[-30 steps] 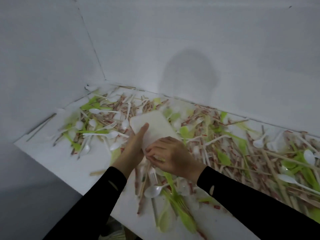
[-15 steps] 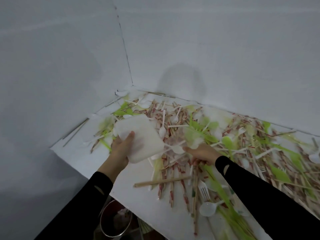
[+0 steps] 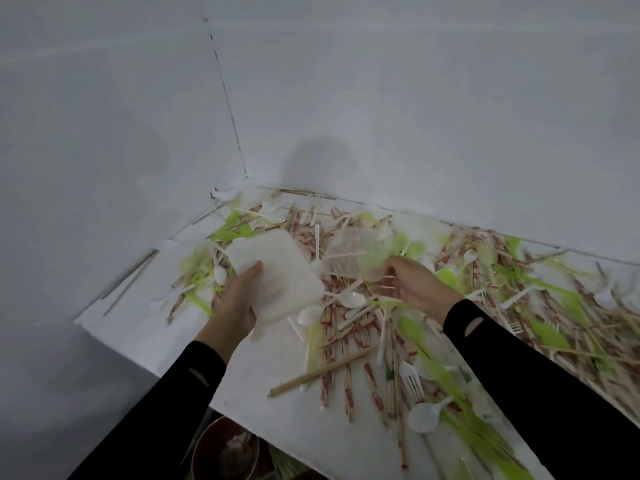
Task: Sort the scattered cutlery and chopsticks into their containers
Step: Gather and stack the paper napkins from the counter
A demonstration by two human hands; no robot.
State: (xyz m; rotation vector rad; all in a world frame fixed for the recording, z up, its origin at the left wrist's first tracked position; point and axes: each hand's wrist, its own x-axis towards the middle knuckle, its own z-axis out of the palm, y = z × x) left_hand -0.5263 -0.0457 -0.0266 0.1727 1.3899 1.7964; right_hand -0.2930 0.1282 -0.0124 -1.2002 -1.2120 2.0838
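The left hand grips a white rectangular container over the scattered cutlery; just right, the right hand holds a blurred clear container.

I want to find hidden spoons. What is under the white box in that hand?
Wrapped chopsticks and a white spoon poke out beside the white box the left hand holds. Anything directly beneath is covered.

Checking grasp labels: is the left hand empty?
No, the left hand grips the white container, thumb on its top face, while the right hand holds a blurred clear container.
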